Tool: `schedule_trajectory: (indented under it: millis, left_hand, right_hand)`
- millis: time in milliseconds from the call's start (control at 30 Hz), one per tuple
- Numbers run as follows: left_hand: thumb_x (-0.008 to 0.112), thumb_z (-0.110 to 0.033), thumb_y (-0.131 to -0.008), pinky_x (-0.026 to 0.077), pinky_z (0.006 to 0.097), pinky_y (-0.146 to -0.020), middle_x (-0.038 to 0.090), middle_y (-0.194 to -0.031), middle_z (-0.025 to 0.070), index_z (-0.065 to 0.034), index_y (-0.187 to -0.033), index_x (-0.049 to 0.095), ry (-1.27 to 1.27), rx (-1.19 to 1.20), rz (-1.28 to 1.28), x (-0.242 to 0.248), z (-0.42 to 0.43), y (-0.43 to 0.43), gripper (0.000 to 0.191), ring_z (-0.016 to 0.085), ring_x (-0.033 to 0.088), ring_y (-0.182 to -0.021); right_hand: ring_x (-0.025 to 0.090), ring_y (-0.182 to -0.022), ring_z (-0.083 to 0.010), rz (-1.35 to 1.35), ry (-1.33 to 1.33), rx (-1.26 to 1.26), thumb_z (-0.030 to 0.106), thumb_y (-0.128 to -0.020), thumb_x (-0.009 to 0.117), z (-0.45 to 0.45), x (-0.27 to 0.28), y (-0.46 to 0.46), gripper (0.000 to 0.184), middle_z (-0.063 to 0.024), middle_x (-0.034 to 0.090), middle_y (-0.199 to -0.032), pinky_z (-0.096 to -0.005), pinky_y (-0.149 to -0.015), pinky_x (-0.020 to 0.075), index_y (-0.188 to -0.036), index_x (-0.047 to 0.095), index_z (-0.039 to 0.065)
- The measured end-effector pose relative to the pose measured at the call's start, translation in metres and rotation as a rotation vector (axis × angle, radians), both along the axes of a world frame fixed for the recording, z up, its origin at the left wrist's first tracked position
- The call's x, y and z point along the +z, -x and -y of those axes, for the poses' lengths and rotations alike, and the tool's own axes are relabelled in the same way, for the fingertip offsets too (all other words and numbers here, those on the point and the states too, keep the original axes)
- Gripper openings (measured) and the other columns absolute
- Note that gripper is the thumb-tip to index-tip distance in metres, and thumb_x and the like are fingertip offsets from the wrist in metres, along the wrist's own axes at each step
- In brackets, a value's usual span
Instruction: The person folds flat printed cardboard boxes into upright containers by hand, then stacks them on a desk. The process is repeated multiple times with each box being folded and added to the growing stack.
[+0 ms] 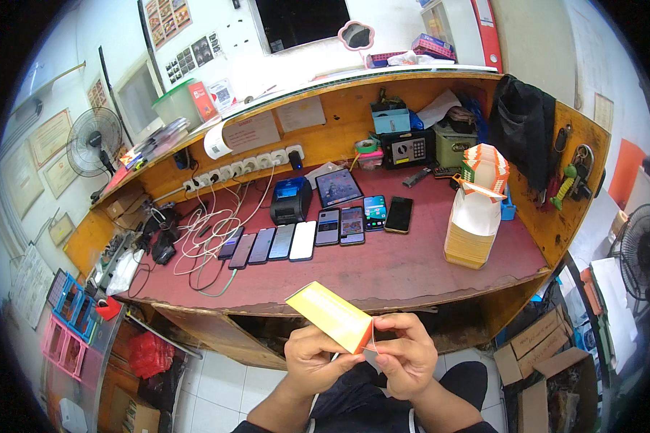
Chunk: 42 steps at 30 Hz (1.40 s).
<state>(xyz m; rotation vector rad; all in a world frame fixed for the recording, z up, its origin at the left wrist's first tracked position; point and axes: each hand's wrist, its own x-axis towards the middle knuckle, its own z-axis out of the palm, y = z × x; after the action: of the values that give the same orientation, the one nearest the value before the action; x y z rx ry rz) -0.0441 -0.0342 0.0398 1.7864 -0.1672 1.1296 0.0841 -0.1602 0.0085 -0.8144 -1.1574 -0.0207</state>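
A yellow and orange folding paperboard carton [330, 316] is held above my lap, just off the desk's front edge. My left hand [317, 354] grips it from below and the side, near its lower end. At that same end my right hand [406, 352] pinches a thin white-edged flap between thumb and fingers. A tall stack of nested paperboard cartons [472, 233], cream below with orange and white tops, stands on the right of the maroon desk top [390, 276].
Several smartphones [279, 241] lie in a row mid-desk, below a tablet [338, 188] and a black receipt printer [291, 200]. Tangled white cables [206, 233] run from a socket strip [238, 169]. A small black safe [408, 150] sits at the back. Opened cardboard boxes [541, 346] stand right of my legs.
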Motion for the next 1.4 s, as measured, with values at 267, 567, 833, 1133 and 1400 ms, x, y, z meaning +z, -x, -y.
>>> schedule_trajectory:
  millis: [267,567,833,1133,1400]
  left_hand:
    - [0.087,-0.005,-0.080,0.057,0.0334,-0.080,0.078,-0.097,0.0143,-0.0004,-0.094,0.078,-0.063,0.031,-0.074,0.001,-0.001,0.000,0.018,0.022,0.074,-0.090]
    - [0.080,0.002,-0.081,0.055,0.0344,-0.074,0.076,-0.096,0.0112,-0.0069,-0.100,0.075,-0.292,0.021,-0.155,0.019,0.006,0.002,0.022,0.026,0.072,-0.085]
    - [0.072,-0.017,-0.091,0.048,0.0413,-0.098,0.074,-0.105,0.0099,-0.0155,-0.108,0.078,-0.660,-0.526,-0.689,0.043,-0.005,0.026,0.018,0.027,0.068,-0.107]
    - [0.084,-0.047,-0.085,0.045,0.0437,-0.107,0.064,-0.134,0.0132,-0.0059,-0.140,0.059,-0.250,-0.022,-0.327,-0.005,-0.025,0.013,0.073,0.030,0.060,-0.125]
    - [0.071,-0.022,-0.096,0.048,0.0430,-0.108,0.058,-0.145,0.0147,-0.0030,-0.146,0.052,-0.365,0.443,-0.245,-0.051,-0.005,0.013,0.057,0.031,0.059,-0.131]
  right_hand:
    - [0.063,-0.104,-0.0221,-0.098,0.116,0.017,0.009,-0.084,0.084,-0.005,-0.007,0.004,0.014,-0.0140,0.061,-0.117,-0.0331,-0.090,0.0517,-0.094,0.077,0.003]
    - [0.059,-0.119,-0.0174,-0.577,0.284,0.483,0.028,-0.069,0.098,-0.013,-0.029,-0.014,0.078,-0.0075,0.062,-0.120,-0.0351,-0.100,0.0509,-0.128,0.053,0.003]
    - [0.056,-0.133,-0.0256,-0.769,0.520,0.988,0.040,-0.085,0.077,-0.003,-0.048,-0.054,0.093,-0.0202,0.058,-0.140,-0.0409,-0.109,0.0476,-0.154,0.035,-0.006]
    - [0.067,-0.115,-0.0343,0.371,0.457,-0.216,-0.006,-0.072,0.062,-0.001,-0.003,-0.016,0.066,-0.0180,0.069,-0.127,-0.0444,-0.100,0.0513,-0.137,0.063,0.007]
    - [0.075,-0.107,-0.0345,0.301,0.048,-0.435,0.003,-0.082,0.072,-0.009,-0.013,-0.013,0.029,-0.0196,0.076,-0.110,-0.0460,-0.095,0.0587,-0.111,0.070,0.000]
